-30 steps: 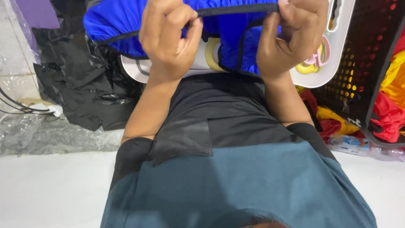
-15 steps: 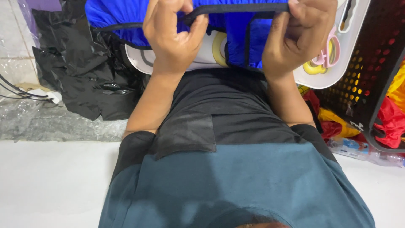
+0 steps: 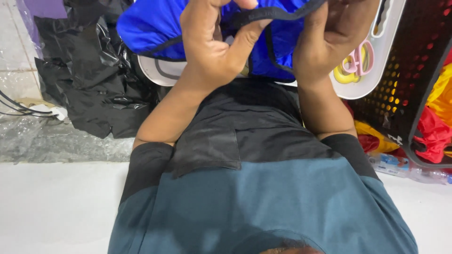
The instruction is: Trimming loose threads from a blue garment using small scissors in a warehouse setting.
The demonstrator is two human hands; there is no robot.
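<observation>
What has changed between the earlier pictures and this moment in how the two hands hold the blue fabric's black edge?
The left hand has swung inward and tilted, so the black elastic edge, stretched straight before, now sags between it and the right hand. The blue fabric bunched rightwards. Both hands keep their grip; the white tray and black basket stayed put.

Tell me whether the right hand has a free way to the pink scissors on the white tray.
Probably not yet: the right hand grips the blue cloth's black band and partly covers the pink scissors on the white tray; it must let go first.
</observation>
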